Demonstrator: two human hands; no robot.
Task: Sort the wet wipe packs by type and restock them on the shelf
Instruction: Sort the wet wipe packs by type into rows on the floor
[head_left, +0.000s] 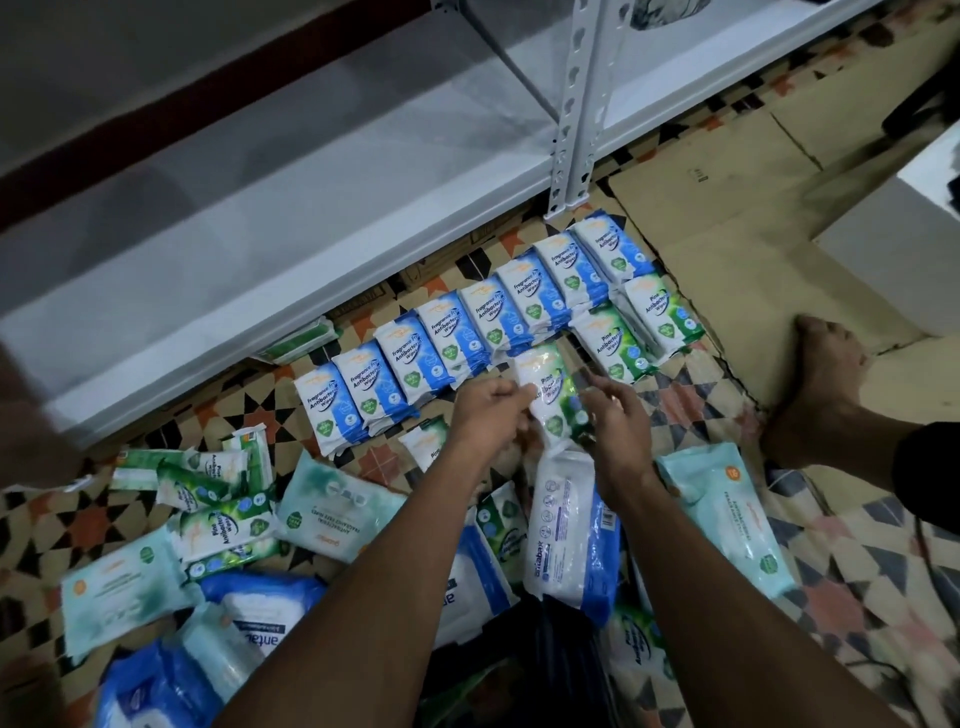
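A green-and-white Pine Antibacterial wipes pack (549, 392) is held just above the patterned floor. My left hand (485, 415) grips its left edge and my right hand (615, 423) grips its right edge. Behind it runs a row of several blue Fragrance Free packs (457, 338), slanting up to the right. Two more green Pine packs (636, 332) lie at the row's right end. Near me lies a loose heap: green Pine packs (223, 512), large pale teal packs (727, 514) and large blue-and-white packs (574, 530). The white metal shelf (249, 249) stands beyond the row.
A perforated white shelf upright (574, 119) comes down to the floor behind the row's right end. Flattened cardboard (737, 197) covers the floor at the right. A bare foot (826, 384) rests on it. One green pack (298, 343) lies under the shelf's edge.
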